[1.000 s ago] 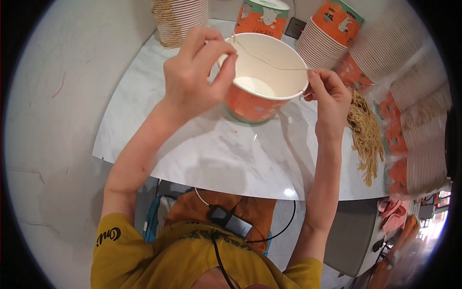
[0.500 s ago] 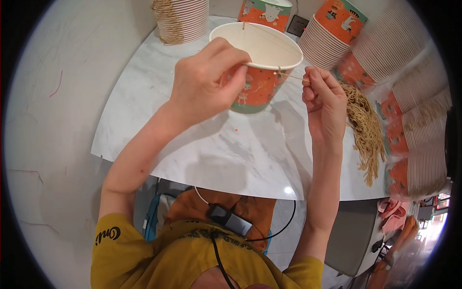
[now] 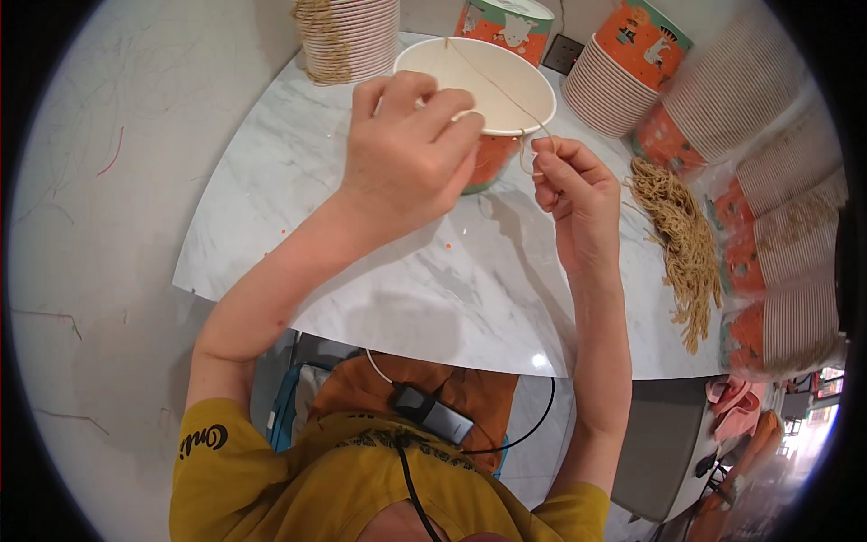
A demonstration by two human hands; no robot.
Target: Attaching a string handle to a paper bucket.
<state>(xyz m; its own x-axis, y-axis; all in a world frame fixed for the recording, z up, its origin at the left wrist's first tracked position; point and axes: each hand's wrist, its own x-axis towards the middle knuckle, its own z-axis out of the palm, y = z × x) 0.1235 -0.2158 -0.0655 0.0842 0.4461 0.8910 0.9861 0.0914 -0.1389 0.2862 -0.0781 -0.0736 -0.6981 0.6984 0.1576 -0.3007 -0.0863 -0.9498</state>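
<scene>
A round paper bucket [image 3: 495, 163] with a white rim and an orange-and-green printed side stands on the marbled table. Thin tan twine [image 3: 492, 83] runs from the far rim across the mouth to the near right rim. Just outside that near right rim, my right hand [image 3: 578, 185] pinches the twine's end between thumb and fingertips, with a small loop of it hanging there. My left hand [image 3: 402, 149] is at the bucket's front left, its fingers bent but apart, partly hiding the printed side. Whether it touches the rim I cannot tell.
A bundle of cut twine [image 3: 682, 244] lies right of my right hand. Stacked paper buckets [image 3: 348, 41] stand at the back left, another stack [image 3: 610, 86] at the back right. Plastic-wrapped stacks [image 3: 795, 244] line the right side. A wall socket [image 3: 562, 54] sits behind.
My left hand has loosened from the rim, its fingers spreading. My right hand has moved left, closer to the bucket, and the twine beside the rim has gone from taut to slack.
</scene>
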